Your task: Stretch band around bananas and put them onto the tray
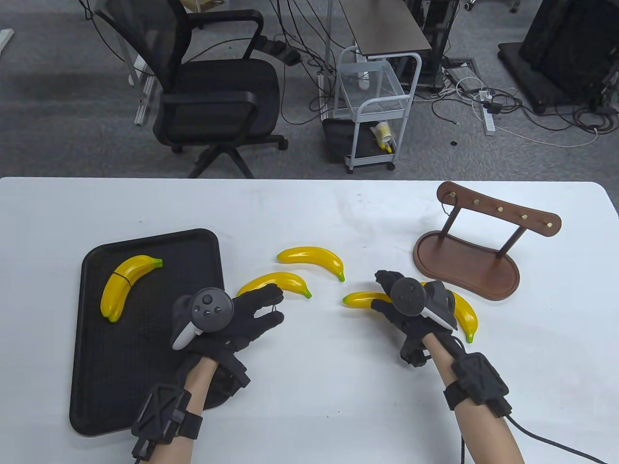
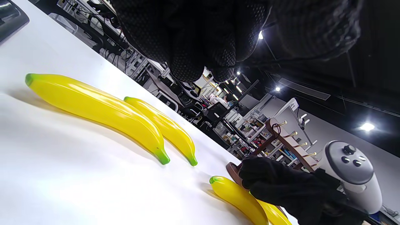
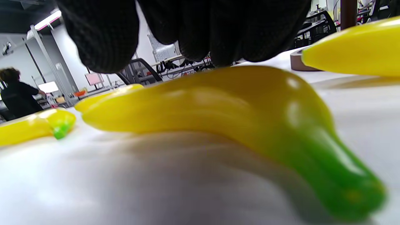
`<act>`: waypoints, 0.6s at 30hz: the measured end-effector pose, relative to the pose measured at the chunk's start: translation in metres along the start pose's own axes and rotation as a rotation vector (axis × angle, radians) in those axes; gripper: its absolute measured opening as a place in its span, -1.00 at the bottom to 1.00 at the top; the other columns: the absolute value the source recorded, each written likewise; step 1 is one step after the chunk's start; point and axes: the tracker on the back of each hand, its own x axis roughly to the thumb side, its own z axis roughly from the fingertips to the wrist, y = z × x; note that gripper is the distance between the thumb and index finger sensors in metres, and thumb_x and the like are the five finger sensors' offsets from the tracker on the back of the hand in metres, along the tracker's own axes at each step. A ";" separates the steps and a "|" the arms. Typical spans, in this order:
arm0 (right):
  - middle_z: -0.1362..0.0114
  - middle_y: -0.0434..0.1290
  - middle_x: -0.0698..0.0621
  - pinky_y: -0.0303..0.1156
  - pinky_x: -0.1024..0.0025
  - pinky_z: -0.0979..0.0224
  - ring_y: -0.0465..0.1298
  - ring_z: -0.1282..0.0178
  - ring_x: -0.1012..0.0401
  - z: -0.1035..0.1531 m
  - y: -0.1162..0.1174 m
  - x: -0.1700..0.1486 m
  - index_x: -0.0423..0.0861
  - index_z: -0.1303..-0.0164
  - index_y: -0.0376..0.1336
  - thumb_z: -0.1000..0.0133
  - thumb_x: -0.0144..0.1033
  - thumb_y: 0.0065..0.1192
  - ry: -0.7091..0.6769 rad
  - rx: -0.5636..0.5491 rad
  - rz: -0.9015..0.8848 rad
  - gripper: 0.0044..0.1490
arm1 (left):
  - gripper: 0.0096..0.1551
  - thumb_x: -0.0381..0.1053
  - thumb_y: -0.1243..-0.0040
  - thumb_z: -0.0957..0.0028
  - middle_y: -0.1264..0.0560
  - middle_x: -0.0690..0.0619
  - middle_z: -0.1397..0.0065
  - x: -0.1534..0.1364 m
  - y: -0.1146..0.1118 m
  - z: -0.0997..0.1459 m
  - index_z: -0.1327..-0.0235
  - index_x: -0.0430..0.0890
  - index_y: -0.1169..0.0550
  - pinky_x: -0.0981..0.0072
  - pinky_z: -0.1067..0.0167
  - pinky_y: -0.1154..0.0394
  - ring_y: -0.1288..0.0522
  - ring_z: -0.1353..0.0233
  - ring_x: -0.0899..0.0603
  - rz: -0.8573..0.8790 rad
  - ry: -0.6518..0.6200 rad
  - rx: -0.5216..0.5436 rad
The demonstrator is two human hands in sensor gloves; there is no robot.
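Bananas lay in three spots: a banded pair point(image 1: 126, 285) on the black tray point(image 1: 145, 367) just left of the left hand point(image 1: 232, 321); two loose ones betw. the hands, the nearer banana point(image 1: 278, 282) just beyond the left fingertips, the farther banana point(image 1: 313, 257) a bit past it; and two more under/beside the right hand point(image 1: 411, 309). A thin dark band point(image 1: 121, 277) ringed the pair on the tray.

Left hand hovered over the tray's right edge, fingers spread & fairly straight; a thin dark loop point(image 1: 276, 306) showed at its fingertips, but can't tell if it was pinched.

Right hand sat over the left-pointing banana point(image 1: 360, 299), fingers curled down on it; right wrist view had the fingertips point(image 3: 103, 37) at its top side, but contact/grip can't be told. Another banana point(image 1: 465, 314) stuck out to that hand's right.

Wooden hook stand point(image 1: 476, 246) stood on the white surface point(image 1: 329, 386) beyond & right of the right hand.
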 end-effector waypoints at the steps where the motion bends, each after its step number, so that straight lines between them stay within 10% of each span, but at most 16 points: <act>1: -0.64 0.23 -0.17 0.41 -0.06 -0.39 0.37 -0.53 -0.13 0.000 0.002 -0.001 -0.13 -0.64 0.04 -0.13 -0.02 0.30 0.003 0.005 0.020 -0.07 | -0.19 0.35 -0.10 -0.06 -0.45 0.07 -0.59 0.000 0.000 0.000 -0.56 0.04 -0.34 0.00 -0.57 -0.35 -0.47 -0.59 -0.13 0.001 -0.001 0.001; 18: -0.59 0.29 -0.12 0.47 0.01 -0.33 0.47 -0.42 -0.05 -0.004 0.021 0.005 -0.10 -0.60 0.08 -0.07 -0.09 0.39 -0.018 0.057 0.199 -0.07 | -0.20 0.34 -0.10 -0.07 -0.46 0.07 -0.59 -0.001 -0.001 0.000 -0.55 0.03 -0.35 -0.01 -0.57 -0.35 -0.47 -0.59 -0.14 0.004 0.004 0.000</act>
